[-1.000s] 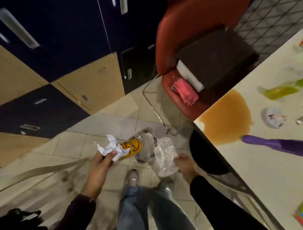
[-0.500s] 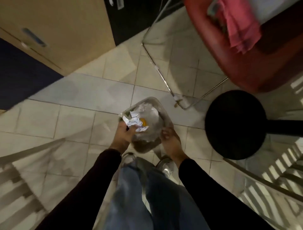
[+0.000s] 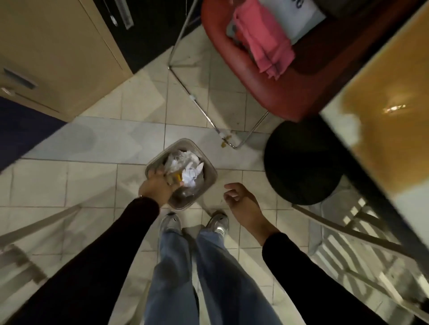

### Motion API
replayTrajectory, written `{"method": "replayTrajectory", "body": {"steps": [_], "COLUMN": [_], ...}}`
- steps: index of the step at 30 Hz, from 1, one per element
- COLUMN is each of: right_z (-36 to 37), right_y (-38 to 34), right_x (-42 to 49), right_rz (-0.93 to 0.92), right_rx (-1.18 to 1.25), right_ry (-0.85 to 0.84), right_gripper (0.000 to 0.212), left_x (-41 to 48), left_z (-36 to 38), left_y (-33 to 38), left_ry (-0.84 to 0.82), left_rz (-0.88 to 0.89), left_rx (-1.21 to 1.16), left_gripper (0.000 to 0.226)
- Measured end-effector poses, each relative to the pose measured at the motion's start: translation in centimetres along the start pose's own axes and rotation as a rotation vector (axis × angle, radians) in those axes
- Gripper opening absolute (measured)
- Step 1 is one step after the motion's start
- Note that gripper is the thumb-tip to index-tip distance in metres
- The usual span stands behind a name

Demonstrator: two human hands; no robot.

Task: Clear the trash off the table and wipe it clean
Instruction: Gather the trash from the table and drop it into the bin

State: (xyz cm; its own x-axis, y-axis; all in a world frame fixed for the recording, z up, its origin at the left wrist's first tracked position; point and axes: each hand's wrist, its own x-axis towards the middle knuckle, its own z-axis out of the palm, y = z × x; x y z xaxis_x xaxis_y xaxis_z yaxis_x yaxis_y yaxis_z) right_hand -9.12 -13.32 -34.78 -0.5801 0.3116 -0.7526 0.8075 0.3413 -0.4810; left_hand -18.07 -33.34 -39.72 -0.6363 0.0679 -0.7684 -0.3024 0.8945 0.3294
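Reaching over the near rim of the grey bin (image 3: 210,172) on the floor, the left grip (image 3: 156,186) is dipping its fingers among the contents; whether they are pinching anything cannot be told. The crumpled paper (image 3: 191,177), held above the bin half a second ago, is now lying inside, beside the yellow-labelled bottle (image 3: 177,178). The right grip (image 3: 241,200), earlier at the rim, is hanging empty with loosely curled fingers, apart to the right.

No text can be read. Dark marks (image 3: 299,3) on the white box (image 3: 299,20) on the chair (image 3: 267,92) are cut off at the frame edge. Below the chair, the yellow label (image 3: 178,177) in the bin (image 3: 210,183) is blurred.
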Motion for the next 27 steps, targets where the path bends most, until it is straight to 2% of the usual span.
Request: {"method": "replayTrajectory", "body": {"steps": [4,8,11,13,16,22,27], "right_z": [-3.0,-7.9,-12.7,-16.2,-21.9,-32.4,-39.3], "right_y": [-4.4,-9.8,-12.4,-12.9,-12.2,-7.8,-1.6], "right_x": [-7.6,-17.7,-25.0,-29.1,-34.4,-40.7,-42.7], "right_rz": [-0.054,-0.143,-0.253,-0.300,-0.334,-0.324,-0.316], "right_rx": [-0.022,0.011,0.128,0.170,0.258,0.453,0.588], "right_ry": [-0.066,-0.120,-0.024,0.058,0.274,0.637,0.791], "right_gripper": [0.019,0.020,0.014,0.013,0.012,0.021,0.018], "left_x": [-10.2,-22.4,-29.7,-33.8,-37.8,-42.7,-45.9], "left_z": [-5.7,-12.0,-14.8,-15.7,-16.2,-15.3,-10.6], "left_y": [2.9,8.3,12.5,15.4,20.1,31.7,40.4], "left_ry": [0.029,-0.003,0.011,-0.042,-0.147,-0.237,-0.319], "left_rz": [0.068,0.195,0.338,0.413,0.568,0.804,0.918], "left_rx": [-0.275,-0.521,-0.538,-0.515,-0.533,-0.369,-0.278], "left_gripper": [0.034,0.015,0.011,0.011,0.016,0.015,0.013]}}
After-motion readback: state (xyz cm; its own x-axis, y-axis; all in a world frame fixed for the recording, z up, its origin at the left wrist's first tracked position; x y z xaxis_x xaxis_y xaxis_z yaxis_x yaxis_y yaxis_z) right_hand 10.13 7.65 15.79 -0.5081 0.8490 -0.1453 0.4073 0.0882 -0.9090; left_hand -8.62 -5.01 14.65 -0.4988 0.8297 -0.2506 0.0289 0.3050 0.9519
